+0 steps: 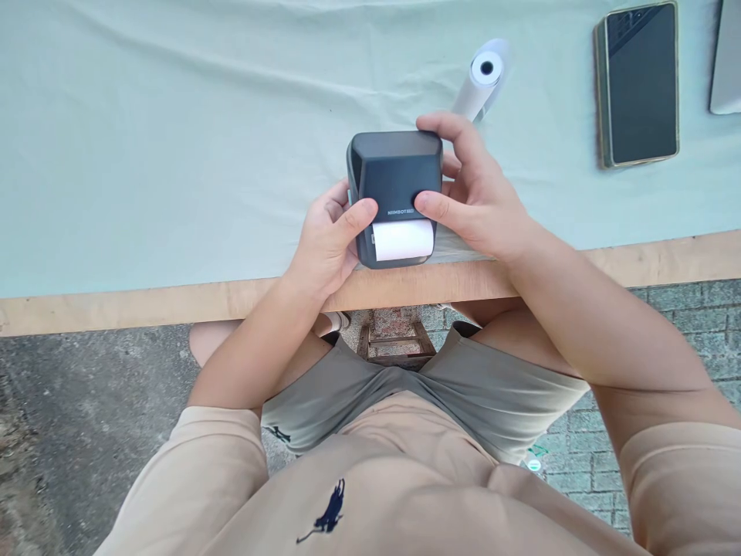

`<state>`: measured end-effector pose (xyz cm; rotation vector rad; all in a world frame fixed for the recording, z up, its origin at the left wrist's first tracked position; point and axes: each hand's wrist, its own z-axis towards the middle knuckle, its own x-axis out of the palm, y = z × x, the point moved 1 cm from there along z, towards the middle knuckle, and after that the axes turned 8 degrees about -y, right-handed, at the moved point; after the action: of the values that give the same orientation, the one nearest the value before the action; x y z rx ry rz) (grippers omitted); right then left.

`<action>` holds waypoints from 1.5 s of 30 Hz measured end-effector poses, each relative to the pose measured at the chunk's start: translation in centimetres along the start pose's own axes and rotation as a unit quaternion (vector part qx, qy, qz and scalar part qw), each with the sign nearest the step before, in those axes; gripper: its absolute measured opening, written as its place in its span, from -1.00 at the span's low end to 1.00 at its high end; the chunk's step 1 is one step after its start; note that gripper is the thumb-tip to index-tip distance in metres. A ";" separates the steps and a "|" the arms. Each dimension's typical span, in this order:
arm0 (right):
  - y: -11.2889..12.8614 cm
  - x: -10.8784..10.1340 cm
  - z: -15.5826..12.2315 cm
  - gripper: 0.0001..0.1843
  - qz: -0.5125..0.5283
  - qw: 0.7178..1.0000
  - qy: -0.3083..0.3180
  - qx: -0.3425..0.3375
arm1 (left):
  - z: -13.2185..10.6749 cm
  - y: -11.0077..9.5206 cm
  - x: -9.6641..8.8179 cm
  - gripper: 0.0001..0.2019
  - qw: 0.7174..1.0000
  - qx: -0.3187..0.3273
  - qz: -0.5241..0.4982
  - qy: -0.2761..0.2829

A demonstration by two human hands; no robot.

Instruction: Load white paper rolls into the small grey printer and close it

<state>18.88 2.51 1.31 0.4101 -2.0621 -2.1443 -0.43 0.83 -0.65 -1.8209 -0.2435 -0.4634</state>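
Observation:
A small dark grey label printer (394, 174) stands near the table's front edge, with a strip of white paper (404, 239) sticking out of its slot. My left hand (327, 243) grips its left side, thumb pressed on the front face. My right hand (475, 193) grips its right side, fingers curled over the top corner and thumb on the front. Both hands are closed on the printer.
A white paper roll (482, 81) lies just behind the printer. A dark phone (640, 83) lies face up at the back right, beside a grey object (728, 58) at the frame edge. A pale green cloth (174, 139) covers the wooden table (116, 305). My knees are under the edge.

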 end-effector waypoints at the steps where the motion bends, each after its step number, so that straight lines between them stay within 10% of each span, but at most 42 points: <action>1: -0.1 0.0 0.0 -0.28 -0.002 1.000 -0.001 0.001 | 0.0 0.0 0.0 -0.63 1.000 -0.001 0.002 0.002; 14: -0.2 0.1 0.1 -0.29 -0.019 1.000 -0.019 -0.011 | -0.2 -0.2 -0.1 -0.68 1.000 0.001 0.002 0.031; 20: -0.7 0.2 0.1 -0.29 -0.050 0.998 -0.029 -0.021 | 0.2 0.5 -0.4 -0.60 0.999 -0.004 0.006 -0.043; 32: 2.1 1.3 -0.7 -0.43 -0.318 0.898 -0.036 -0.301 | 0.2 0.1 0.0 -0.67 0.998 -0.013 -0.037 -0.046; 45: 2.1 2.2 -0.1 -0.34 -0.362 0.901 -0.055 -0.235 | 0.3 0.3 -0.1 -0.62 0.999 0.009 0.017 -0.050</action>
<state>16.63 1.71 3.16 1.1409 -1.4628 -3.0221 -0.36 1.01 -1.05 -1.8304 -0.2850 -0.3459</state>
